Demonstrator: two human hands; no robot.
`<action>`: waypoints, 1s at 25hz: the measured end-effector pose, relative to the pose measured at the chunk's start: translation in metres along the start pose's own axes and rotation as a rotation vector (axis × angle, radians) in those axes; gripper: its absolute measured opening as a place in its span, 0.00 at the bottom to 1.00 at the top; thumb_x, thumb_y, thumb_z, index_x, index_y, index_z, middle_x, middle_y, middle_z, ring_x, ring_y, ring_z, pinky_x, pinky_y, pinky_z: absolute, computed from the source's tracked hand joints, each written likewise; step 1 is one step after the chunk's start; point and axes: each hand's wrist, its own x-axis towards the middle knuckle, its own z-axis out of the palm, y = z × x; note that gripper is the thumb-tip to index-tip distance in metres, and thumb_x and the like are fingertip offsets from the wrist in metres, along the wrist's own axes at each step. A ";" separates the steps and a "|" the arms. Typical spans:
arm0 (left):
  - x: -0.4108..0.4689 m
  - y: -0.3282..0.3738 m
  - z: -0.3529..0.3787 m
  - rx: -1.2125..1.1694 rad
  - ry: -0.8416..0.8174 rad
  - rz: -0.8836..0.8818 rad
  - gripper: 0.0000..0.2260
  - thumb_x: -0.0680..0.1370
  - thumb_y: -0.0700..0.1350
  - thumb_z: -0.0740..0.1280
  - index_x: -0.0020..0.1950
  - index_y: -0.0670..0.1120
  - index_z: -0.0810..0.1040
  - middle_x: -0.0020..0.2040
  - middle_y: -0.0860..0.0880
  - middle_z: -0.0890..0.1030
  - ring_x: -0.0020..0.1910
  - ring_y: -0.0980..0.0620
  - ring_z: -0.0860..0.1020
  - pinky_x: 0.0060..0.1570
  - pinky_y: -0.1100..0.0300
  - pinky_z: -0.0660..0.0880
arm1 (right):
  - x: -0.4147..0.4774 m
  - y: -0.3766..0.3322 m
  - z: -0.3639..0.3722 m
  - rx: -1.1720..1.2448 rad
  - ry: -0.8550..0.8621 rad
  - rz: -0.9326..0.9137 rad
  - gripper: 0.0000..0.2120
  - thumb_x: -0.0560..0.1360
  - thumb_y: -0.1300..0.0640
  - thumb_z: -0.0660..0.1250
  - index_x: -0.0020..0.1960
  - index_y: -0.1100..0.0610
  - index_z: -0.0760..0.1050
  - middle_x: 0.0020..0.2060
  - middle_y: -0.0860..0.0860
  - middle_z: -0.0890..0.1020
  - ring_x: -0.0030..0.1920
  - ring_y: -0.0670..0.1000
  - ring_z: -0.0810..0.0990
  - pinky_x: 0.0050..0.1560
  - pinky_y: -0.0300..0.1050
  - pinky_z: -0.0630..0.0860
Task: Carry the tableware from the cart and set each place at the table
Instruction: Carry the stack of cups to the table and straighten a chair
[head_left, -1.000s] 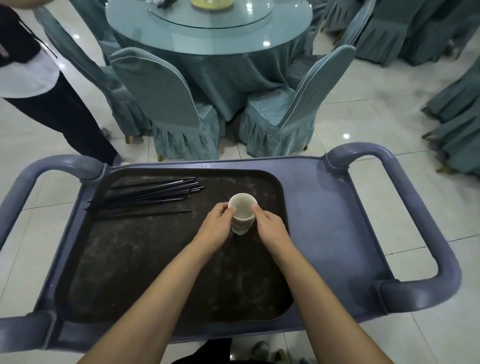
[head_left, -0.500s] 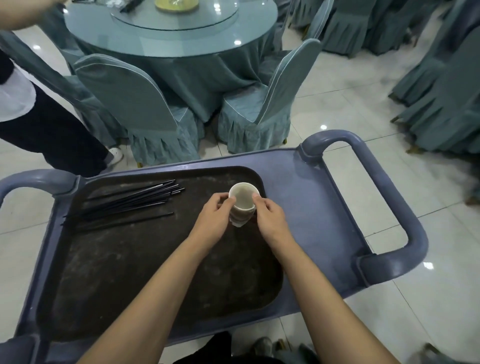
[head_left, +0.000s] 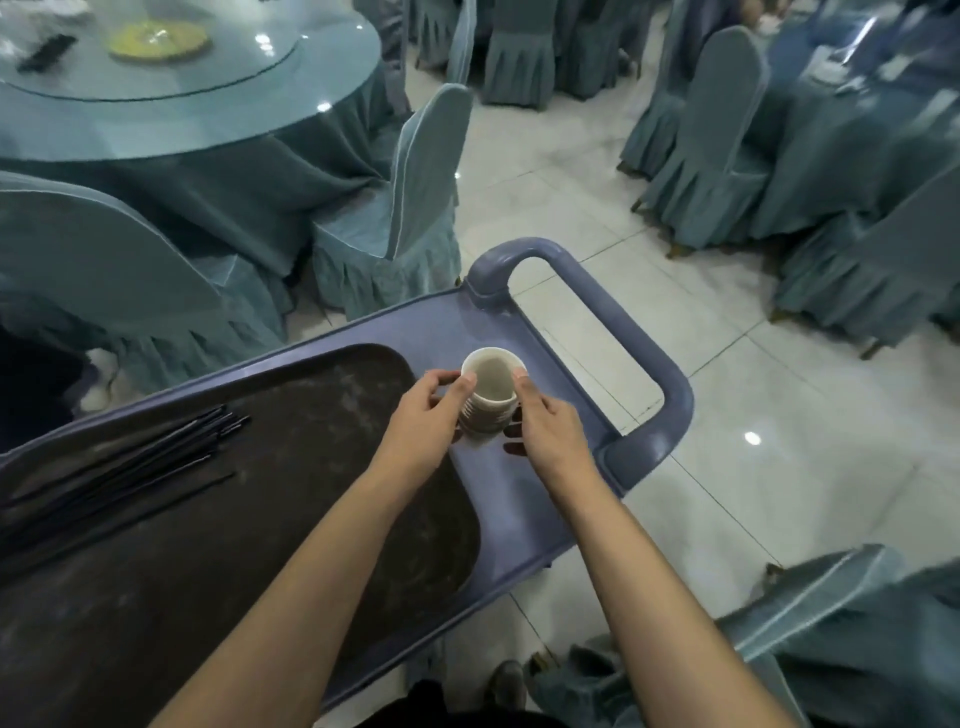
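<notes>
Both hands, left hand (head_left: 423, 415) and right hand (head_left: 550, 428), curl fingers round stacked cups (head_left: 488, 397) above cart (head_left: 519, 332); black chopsticks (head_left: 130, 462) on dark tray (head_left: 208, 545); covered chair (head_left: 400, 208) fronts round table (head_left: 208, 119).

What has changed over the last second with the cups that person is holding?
The stack of whitish cups has moved right, off the dark brown tray and over the bare blue plastic cart top near its handle. The left hand and right hand still grip it from either side. The black chopsticks stay bundled on the tray.
</notes>
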 end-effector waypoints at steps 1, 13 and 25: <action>-0.001 0.003 0.009 -0.007 -0.030 0.008 0.13 0.82 0.55 0.64 0.62 0.50 0.78 0.52 0.48 0.81 0.50 0.50 0.81 0.51 0.54 0.79 | -0.003 0.000 -0.010 0.006 0.023 0.001 0.28 0.81 0.37 0.61 0.44 0.62 0.81 0.42 0.61 0.84 0.45 0.62 0.85 0.51 0.66 0.81; -0.029 0.025 0.117 0.005 -0.391 0.055 0.12 0.81 0.55 0.66 0.59 0.49 0.78 0.49 0.47 0.84 0.49 0.48 0.83 0.54 0.51 0.81 | -0.055 0.027 -0.114 0.142 0.350 0.087 0.33 0.72 0.29 0.61 0.43 0.59 0.82 0.39 0.57 0.86 0.46 0.60 0.85 0.53 0.64 0.81; -0.075 0.008 0.186 0.070 -0.725 0.080 0.14 0.77 0.61 0.69 0.57 0.54 0.81 0.48 0.52 0.84 0.47 0.53 0.83 0.58 0.47 0.81 | -0.131 0.065 -0.159 0.360 0.727 0.140 0.20 0.82 0.43 0.62 0.40 0.55 0.79 0.36 0.52 0.81 0.40 0.54 0.81 0.50 0.60 0.82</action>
